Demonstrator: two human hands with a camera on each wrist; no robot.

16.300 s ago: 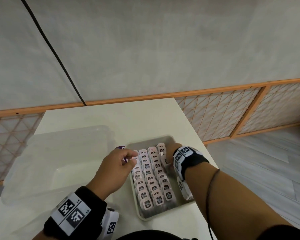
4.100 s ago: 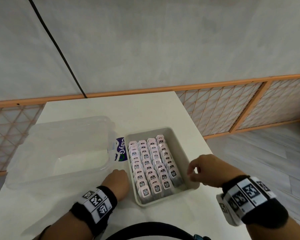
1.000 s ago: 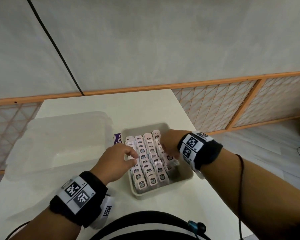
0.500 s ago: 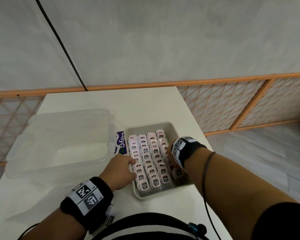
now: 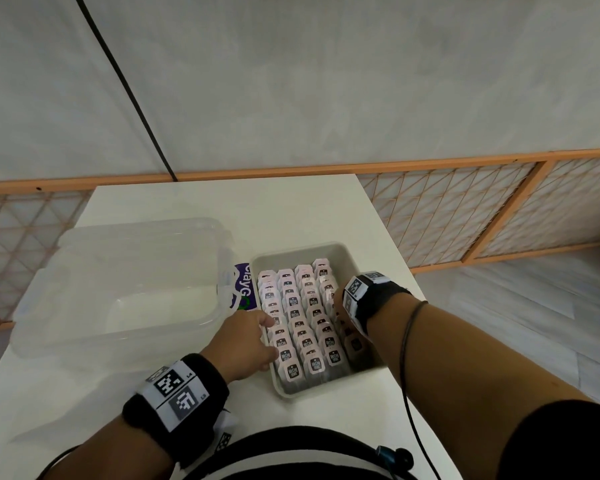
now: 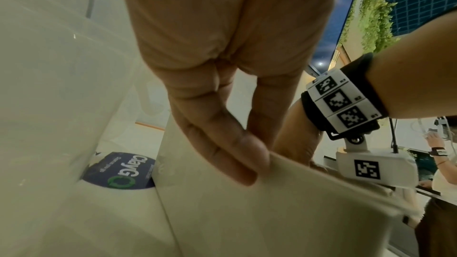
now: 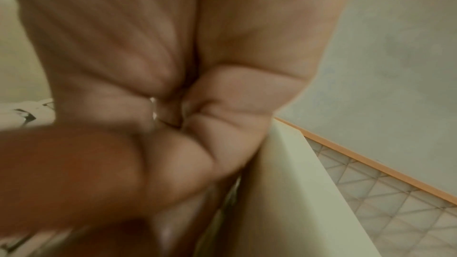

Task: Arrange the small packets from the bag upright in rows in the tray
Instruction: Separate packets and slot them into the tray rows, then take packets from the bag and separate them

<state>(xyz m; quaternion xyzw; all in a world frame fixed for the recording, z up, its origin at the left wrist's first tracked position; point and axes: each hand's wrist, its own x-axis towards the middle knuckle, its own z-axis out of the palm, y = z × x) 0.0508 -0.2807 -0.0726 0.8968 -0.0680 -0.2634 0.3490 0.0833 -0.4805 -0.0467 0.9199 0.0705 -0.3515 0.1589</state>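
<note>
A beige tray [image 5: 347, 251] on the white table holds several rows of small pink packets [image 5: 302, 323] standing upright. My left hand [image 5: 250, 341] is at the tray's left rim; in the left wrist view its fingers [image 6: 222, 144] lie on the outer wall of the tray [image 6: 247, 212] with the thumb over the rim, gripping it. My right hand [image 5: 338, 299] is down in the tray's right side at the rightmost row. In the blurred right wrist view the right hand [image 7: 178, 144] is curled tight beside the tray wall [image 7: 284, 183], with a pale packet edge under it.
The white bag with a purple logo [image 5: 242, 289] lies flat between the tray and a big clear plastic bin [image 5: 118, 289] on the left. The table [image 5: 222, 202] ends just right of the tray. Another person [image 6: 440, 163] shows far off in the left wrist view.
My left hand came off the left packets and settled on the tray's left rim. My right hand slid toward me along the rightmost row, then stayed low in the tray.
</note>
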